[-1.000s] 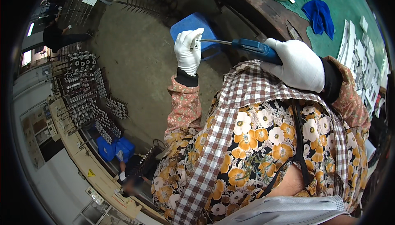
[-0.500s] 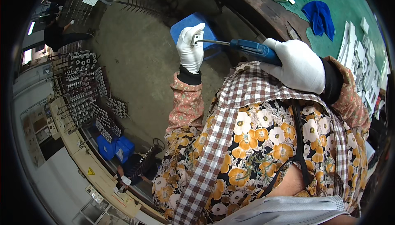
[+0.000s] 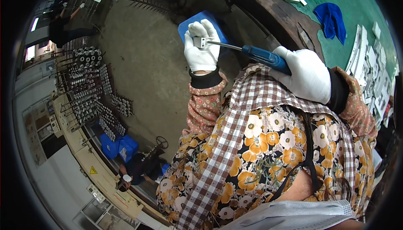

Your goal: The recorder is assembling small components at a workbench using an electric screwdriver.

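Observation:
My left hand, in a white glove, is turned palm up with its fingers loosely bent and partly apart. Cradled at the base of the fingers is a small white block with dark holes in its end face. My right hand, also gloved in white, is wrapped round a blue air blow gun with a long thin metal nozzle. The nozzle's tip points at the holed end of the block, very close to it; whether they touch I cannot tell.
Below my left hand stands a blue stool or bin. On the green-topped bench at right lie a blue cloth and many white parts. Racks of parts and blue crates stand left, with two other people nearby.
My left hand has turned its palm up and its fingers have loosened around the block. Both hands have shifted slightly right in the view; the nozzle still points at the block.

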`<state>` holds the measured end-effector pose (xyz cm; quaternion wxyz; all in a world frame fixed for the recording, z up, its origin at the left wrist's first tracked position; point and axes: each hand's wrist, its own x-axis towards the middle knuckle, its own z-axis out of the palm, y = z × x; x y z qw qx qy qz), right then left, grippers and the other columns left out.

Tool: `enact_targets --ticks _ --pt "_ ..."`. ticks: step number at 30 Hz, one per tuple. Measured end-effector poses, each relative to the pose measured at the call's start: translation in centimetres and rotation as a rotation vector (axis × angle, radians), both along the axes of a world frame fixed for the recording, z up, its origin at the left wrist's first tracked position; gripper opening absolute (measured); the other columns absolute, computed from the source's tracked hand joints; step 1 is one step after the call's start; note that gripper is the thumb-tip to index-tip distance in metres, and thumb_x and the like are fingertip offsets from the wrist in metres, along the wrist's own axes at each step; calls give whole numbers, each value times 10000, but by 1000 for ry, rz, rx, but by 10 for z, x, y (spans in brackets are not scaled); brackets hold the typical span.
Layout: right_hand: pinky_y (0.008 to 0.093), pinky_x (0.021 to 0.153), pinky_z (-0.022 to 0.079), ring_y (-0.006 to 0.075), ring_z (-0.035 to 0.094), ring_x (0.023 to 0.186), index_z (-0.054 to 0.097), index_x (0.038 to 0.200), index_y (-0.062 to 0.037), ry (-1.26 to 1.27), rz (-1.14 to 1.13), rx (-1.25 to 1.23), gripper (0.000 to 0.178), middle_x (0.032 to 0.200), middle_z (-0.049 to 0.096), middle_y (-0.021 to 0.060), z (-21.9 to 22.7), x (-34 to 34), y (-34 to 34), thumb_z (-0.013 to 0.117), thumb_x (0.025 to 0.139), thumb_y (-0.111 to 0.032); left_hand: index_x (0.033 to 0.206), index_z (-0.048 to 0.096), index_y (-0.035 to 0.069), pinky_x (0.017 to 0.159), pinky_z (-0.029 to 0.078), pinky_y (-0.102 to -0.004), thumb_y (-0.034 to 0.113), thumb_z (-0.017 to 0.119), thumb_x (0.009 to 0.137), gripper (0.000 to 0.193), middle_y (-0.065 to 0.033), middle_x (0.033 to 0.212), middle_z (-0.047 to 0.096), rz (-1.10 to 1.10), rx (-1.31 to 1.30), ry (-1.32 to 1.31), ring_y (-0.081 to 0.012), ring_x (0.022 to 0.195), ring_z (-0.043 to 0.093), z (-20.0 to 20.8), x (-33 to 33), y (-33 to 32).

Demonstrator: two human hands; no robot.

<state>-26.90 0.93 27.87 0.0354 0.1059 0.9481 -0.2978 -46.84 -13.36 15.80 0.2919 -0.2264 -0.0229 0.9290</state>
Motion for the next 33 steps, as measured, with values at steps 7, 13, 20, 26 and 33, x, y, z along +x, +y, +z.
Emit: enact_targets --ticks 7,13,20,26,33 --pt "406 615 484 352 616 655 577 911 -59 -32 -53 15 224 645 595 174 -8 6 2 692 752 -167 887 612 16 855 498 -457 180 373 959 299 -92 852 683 -45 -5 -23 -242 789 668 -9 0 9" --pt "425 596 482 351 605 638 574 873 -52 3 -84 -15 223 623 587 164 -11 19 1 667 768 -226 881 601 24 865 499 -452 179 401 955 264 -99 850 682 -138 36 -63 -250 803 669 -6 1 21" --pt "411 604 480 362 605 647 569 920 -53 -14 -223 -38 240 645 587 177 -9 43 0 689 754 -178 879 606 5 849 508 -471 153 358 962 301 -103 855 683 -237 -93 -18 -256 779 671 -3 6 45" --pt "422 612 475 367 603 660 564 922 -53 -27 -310 -87 239 649 585 183 -12 48 -12 684 755 -173 912 586 -6 852 512 -456 153 361 963 280 -138 852 675 -272 -142 45 -264 783 669 2 7 54" --pt "418 600 479 340 611 649 561 909 -43 43 -367 -55 268 624 584 157 -23 59 -7 677 763 -236 927 584 -14 836 526 -447 138 389 957 249 -135 877 673 -368 -139 -18 -249 808 666 -4 7 64"
